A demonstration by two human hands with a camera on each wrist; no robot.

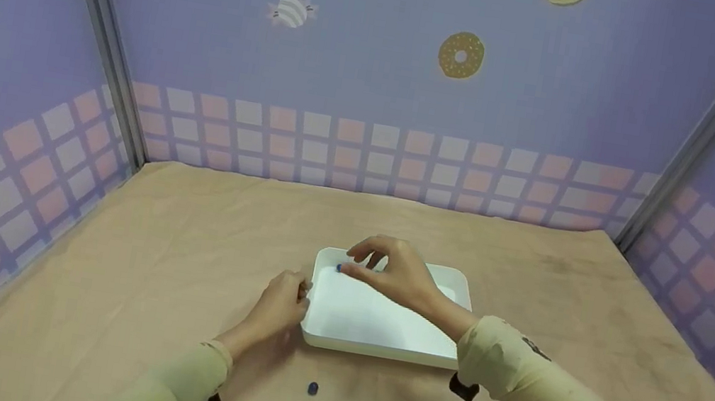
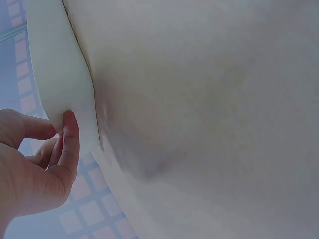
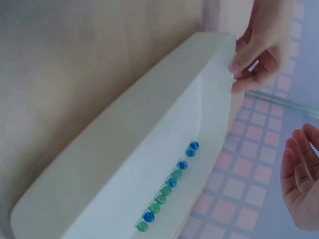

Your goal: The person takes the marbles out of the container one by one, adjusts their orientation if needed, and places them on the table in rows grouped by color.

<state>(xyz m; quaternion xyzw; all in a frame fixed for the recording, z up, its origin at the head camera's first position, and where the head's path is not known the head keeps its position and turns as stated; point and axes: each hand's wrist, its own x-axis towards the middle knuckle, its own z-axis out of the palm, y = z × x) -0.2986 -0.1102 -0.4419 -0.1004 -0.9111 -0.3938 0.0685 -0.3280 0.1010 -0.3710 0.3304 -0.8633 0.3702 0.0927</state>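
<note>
A white rectangular tray (image 1: 352, 347) lies in the middle of the table. My left hand (image 1: 284, 300) is at its left side, thumb and fingertips pinching the edge; in the left wrist view one fingertip touches the tray's outer wall (image 2: 60, 69). Several blue and green glass marbles sit inside, lined up along one long wall in the right wrist view, a blue marble (image 3: 183, 165) and a green marble (image 3: 160, 199) among them. Over the tray's far part is my right hand (image 1: 399, 275), fingers loosely bent, with nothing seen between them in the right wrist view (image 3: 304, 179).
A small dark blue piece (image 1: 313, 389) lies on the table in front of the tray. Brown wrinkled covering (image 1: 176, 258) spreads over the table. Purple walls with a pink and white check (image 1: 350, 131) enclose it on the back and both sides, with grey posts (image 1: 104, 31) at the corners.
</note>
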